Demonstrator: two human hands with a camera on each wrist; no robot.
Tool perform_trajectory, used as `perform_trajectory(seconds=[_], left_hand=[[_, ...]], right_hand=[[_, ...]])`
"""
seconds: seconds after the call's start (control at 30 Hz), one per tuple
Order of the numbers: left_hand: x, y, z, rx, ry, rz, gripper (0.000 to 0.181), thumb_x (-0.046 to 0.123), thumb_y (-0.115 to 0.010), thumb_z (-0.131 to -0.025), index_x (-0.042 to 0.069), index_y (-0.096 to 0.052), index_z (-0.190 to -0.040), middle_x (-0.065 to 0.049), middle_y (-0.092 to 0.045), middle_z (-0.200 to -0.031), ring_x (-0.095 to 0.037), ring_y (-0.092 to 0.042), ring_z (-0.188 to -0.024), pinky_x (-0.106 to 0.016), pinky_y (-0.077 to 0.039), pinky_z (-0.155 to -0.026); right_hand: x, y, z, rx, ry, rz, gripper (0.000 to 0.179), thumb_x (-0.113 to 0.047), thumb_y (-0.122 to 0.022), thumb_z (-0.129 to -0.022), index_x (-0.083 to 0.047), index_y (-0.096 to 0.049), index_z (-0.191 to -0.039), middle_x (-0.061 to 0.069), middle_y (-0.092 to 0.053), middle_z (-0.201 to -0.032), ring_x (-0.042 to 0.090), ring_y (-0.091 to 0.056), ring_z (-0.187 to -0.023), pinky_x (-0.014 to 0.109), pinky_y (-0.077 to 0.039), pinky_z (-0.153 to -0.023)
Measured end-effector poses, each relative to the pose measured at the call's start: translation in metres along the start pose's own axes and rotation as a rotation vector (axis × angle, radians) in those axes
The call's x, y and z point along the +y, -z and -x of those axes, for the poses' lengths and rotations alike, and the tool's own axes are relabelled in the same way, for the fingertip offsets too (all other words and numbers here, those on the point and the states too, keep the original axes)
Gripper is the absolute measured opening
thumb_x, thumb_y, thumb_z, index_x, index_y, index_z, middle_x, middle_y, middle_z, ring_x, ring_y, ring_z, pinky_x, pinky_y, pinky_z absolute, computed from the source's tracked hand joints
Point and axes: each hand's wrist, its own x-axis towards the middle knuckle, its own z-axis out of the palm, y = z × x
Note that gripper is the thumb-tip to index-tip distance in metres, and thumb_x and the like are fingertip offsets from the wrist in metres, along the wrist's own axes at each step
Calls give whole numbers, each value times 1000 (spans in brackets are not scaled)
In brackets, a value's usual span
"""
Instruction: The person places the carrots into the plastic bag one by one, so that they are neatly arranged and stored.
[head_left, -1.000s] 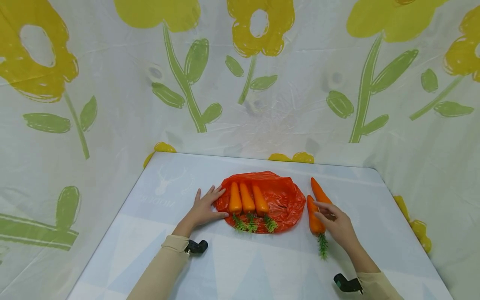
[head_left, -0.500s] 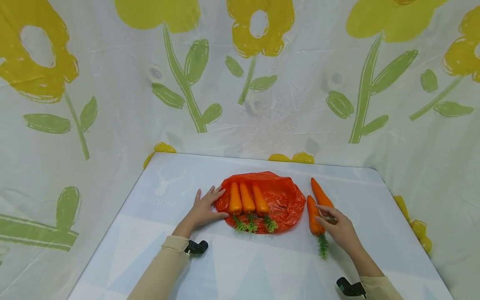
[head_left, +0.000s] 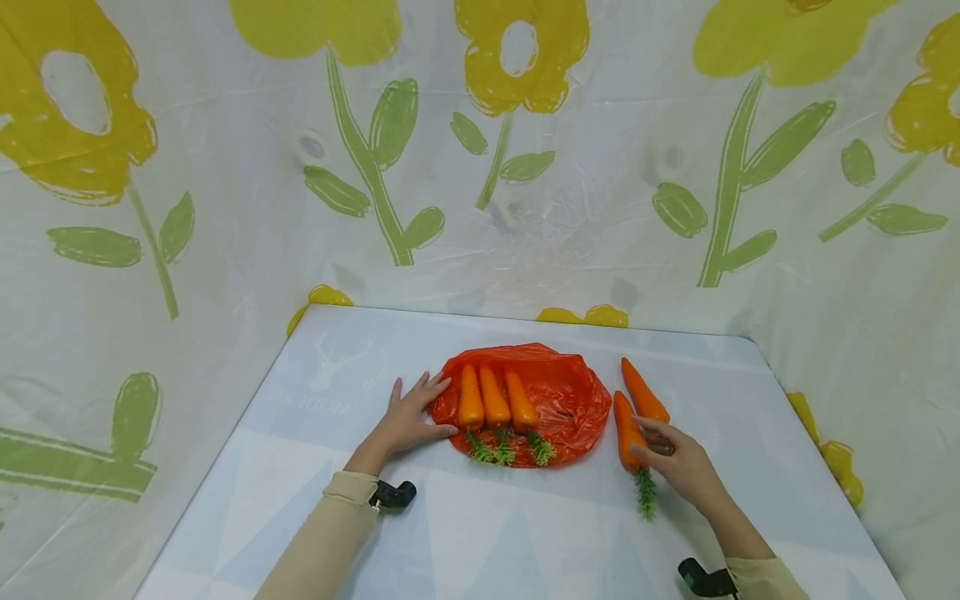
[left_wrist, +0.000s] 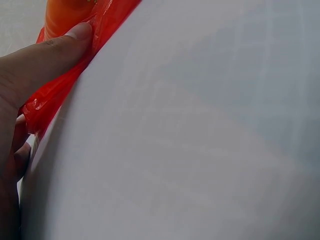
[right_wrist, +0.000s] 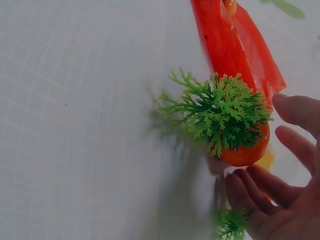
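Three toy carrots [head_left: 495, 398] with green tops lie side by side on a crumpled red plastic bag [head_left: 573, 408]. At the bag's left edge my left hand [head_left: 407, 421] rests with fingers spread; in the left wrist view its thumb [left_wrist: 57, 52] lies against the red plastic. Right of the bag, a nearer loose carrot [head_left: 627, 429] points away from me, its leafy top [right_wrist: 220, 112] large in the right wrist view. Beside it is my right hand [head_left: 684, 462], thumb and fingers apart around its side. A farther carrot [head_left: 642, 390] lies slanted behind that hand, its leafy end hidden in the head view.
The table [head_left: 495, 533] has a pale blue and white patterned cover. A flower-printed curtain [head_left: 570, 217] stands behind and at both sides. Black wrist cameras [head_left: 393, 494] are strapped at both sleeves.
My right hand has drawn back slightly toward me and to the right, so more of the farther carrot shows. The left hand and the bag have stayed still.
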Motion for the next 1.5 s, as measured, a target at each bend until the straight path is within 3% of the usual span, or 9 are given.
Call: perform_trajectory(seconds=[0.6,0.9,1.5], left_hand=[[-1,-1,-1,6,-7,-5,96,58,-77,-83,19,-36,-160,-1,-28,-167,-30,-14,-156,-60,14,-120],[0,1,0,3,-3,-4,95,58,-78,-83,18,-37,-160,-1,-27,-167,-30,-14,-156,-60,14,-120],[1,0,0,5,-2,2,95,57,-78,-83,17,-38,-159,-2,-28,-166,-31,-14,-156,-61,14,-119]], right_hand=[[3,-4,0,-64,-43,26,66,-42,-77,-91,-10,-57,-145,27,-54,-140,40,-57,-119,53,-54,-91],[6,-8,-1,-47,-53,34,64,-42,-77,-90,-12,-59,-143,24,-57,-138,37,-59,-116,48,-55,-89],[9,-11,2,-17,-24,13,61,-40,-75,-92,-13,-58,-144,25,-54,-142,38,-60,-117,50,-55,-93]])
